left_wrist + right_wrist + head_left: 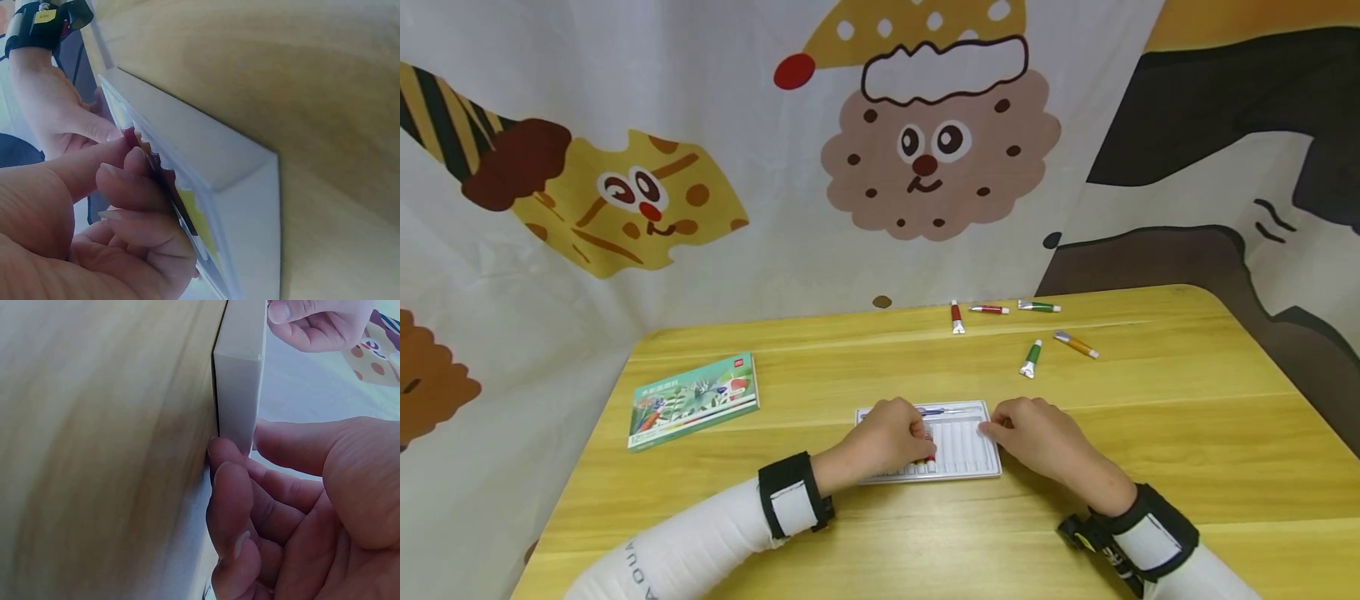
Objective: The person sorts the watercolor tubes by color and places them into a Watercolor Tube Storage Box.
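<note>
A shallow white paint tray (pixel 970 446) lies on the table between both hands. My left hand (pixel 887 437) reaches over its left half and pinches a small red paint tube (pixel 931 462) lying in a slot. In the left wrist view, brown and yellow tubes (pixel 199 219) fill slots beside it, partly hidden by curled fingers. My right hand (pixel 1045 437) grips the tray's right edge; in the right wrist view its thumb (pixel 294 445) is at the rim and the fingertips are against the outer wall. A thin paintbrush (pixel 947 411) rests along the tray's far side.
Beyond the tray lie loose paint tubes: a red one (pixel 956 317), another red one (pixel 989 309), a green one (pixel 1039 307), a second green one (pixel 1032 358) and an orange-yellow one (pixel 1077 344). A green paint box (pixel 696 402) sits left. Behind the table hangs a cartoon-printed curtain (pixel 775 267).
</note>
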Demonstrator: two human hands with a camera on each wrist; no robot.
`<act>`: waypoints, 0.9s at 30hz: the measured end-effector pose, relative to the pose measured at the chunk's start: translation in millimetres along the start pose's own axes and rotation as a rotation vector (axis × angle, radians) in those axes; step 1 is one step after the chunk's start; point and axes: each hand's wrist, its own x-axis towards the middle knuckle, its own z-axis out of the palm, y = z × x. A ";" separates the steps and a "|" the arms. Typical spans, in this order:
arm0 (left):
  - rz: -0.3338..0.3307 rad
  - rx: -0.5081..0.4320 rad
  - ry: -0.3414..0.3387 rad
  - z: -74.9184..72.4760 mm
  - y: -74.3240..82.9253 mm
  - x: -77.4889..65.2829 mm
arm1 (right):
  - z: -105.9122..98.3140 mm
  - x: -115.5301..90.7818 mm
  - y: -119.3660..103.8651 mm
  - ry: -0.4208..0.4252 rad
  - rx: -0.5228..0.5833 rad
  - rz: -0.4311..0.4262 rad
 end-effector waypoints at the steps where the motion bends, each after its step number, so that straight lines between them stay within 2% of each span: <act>1: -0.002 -0.001 0.000 -0.1 0.1 -0.3 | 0.1 0.0 0.1 -0.001 0.001 0.000; 17: 0.025 0.006 0.005 -0.7 -1.7 6.7 | 0.6 0.5 0.4 -0.003 0.004 -0.002; 27: 0.011 0.031 0.013 0.5 -1.6 9.5 | 0.6 0.2 0.0 -0.004 0.013 0.002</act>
